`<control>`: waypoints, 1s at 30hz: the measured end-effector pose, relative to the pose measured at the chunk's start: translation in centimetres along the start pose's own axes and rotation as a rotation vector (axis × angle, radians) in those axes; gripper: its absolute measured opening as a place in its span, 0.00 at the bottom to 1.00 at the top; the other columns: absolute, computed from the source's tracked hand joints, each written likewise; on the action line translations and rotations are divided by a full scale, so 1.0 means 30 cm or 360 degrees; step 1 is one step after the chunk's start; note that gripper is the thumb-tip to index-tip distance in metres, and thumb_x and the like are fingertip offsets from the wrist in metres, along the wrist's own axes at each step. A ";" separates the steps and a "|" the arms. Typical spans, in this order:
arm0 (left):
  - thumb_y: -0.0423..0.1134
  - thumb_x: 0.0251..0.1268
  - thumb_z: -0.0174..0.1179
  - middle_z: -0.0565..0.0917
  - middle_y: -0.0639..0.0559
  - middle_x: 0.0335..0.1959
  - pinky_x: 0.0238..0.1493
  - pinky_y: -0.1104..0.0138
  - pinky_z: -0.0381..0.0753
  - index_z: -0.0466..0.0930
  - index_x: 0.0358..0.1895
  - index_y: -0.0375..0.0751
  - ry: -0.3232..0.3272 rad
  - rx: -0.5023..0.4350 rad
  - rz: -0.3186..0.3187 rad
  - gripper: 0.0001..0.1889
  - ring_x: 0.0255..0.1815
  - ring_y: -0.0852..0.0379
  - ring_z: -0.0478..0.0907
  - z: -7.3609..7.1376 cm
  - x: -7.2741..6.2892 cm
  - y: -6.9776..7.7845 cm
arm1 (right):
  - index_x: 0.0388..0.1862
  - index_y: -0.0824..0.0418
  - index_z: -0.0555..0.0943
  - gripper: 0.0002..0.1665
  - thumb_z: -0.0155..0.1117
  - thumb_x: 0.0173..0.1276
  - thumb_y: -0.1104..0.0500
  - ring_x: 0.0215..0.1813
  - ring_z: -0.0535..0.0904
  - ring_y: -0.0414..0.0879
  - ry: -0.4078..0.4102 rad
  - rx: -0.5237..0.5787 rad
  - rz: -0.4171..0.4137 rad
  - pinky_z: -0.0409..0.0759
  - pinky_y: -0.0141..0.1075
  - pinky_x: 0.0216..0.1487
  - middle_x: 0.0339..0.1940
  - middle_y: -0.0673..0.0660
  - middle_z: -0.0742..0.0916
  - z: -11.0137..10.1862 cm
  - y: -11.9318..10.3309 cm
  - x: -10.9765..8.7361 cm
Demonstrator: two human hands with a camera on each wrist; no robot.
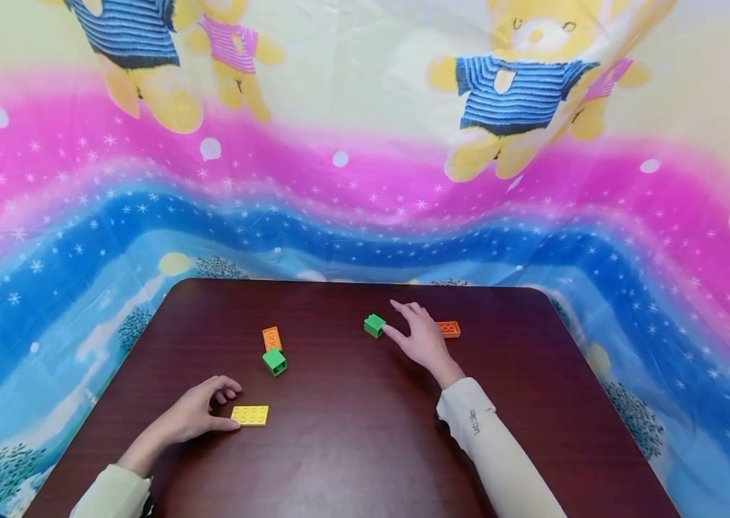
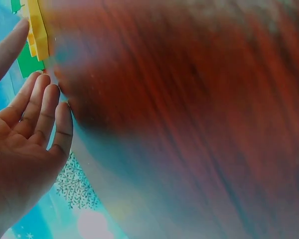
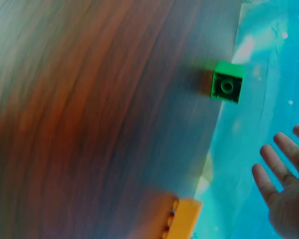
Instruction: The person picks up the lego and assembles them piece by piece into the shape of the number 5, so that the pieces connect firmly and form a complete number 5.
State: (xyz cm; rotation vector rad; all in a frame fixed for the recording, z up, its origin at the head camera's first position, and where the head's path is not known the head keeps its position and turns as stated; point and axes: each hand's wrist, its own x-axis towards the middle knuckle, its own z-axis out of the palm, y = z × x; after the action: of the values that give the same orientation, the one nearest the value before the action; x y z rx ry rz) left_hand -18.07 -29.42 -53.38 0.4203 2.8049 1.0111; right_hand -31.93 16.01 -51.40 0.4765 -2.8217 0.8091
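My left hand point(image 1: 199, 411) lies beside a flat yellow building brick point(image 1: 250, 416) with studs up, its thumb tip at the brick's left edge and its fingers loosely bent. The left wrist view shows the same yellow brick point(image 2: 38, 31) near the thumb and a green brick point(image 2: 31, 65) past it. My right hand point(image 1: 421, 338) hovers with fingers spread, its thumb right at a green brick point(image 1: 374, 326). In the right wrist view that green brick point(image 3: 226, 83) turns its hollow underside to the camera. An orange brick point(image 1: 449, 329) lies just right of the hand.
Farther left on the table, an orange brick point(image 1: 271, 338) lies flat against another green brick point(image 1: 275, 362). The dark brown table point(image 1: 339, 460) has rounded far corners. Behind it hangs a patterned cloth point(image 1: 365, 180) with bears and snowflakes.
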 end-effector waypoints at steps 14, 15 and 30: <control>0.43 0.52 0.81 0.79 0.56 0.41 0.39 0.67 0.75 0.80 0.49 0.46 -0.0035 -0.0021 0.0056 0.23 0.39 0.61 0.74 0.012 0.011 -0.010 | 0.76 0.51 0.73 0.35 0.70 0.73 0.47 0.58 0.81 0.54 -0.0101 0.0294 0.0173 0.81 0.51 0.61 0.63 0.58 0.82 0.097 -0.030 0.046; 0.43 0.52 0.81 0.79 0.56 0.40 0.39 0.68 0.75 0.81 0.49 0.47 -0.0036 -0.0017 0.0050 0.23 0.39 0.61 0.74 0.011 0.012 -0.010 | 0.75 0.52 0.74 0.34 0.70 0.73 0.47 0.57 0.81 0.53 -0.0105 0.0289 0.0174 0.81 0.51 0.60 0.62 0.57 0.82 0.102 -0.030 0.050; 0.43 0.55 0.79 0.79 0.59 0.38 0.39 0.67 0.76 0.81 0.42 0.51 -0.0047 0.0043 0.0085 0.16 0.39 0.62 0.74 0.013 0.006 -0.005 | 0.65 0.55 0.84 0.23 0.71 0.73 0.54 0.44 0.78 0.49 -0.0095 0.0193 0.0207 0.81 0.46 0.49 0.52 0.58 0.84 0.144 -0.031 0.071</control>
State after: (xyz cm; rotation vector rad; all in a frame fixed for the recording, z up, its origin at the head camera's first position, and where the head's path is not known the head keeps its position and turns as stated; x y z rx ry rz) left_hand -18.17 -29.25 -53.78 0.5120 2.7983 0.9704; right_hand -33.89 12.38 -54.05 0.3412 -2.8947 1.0121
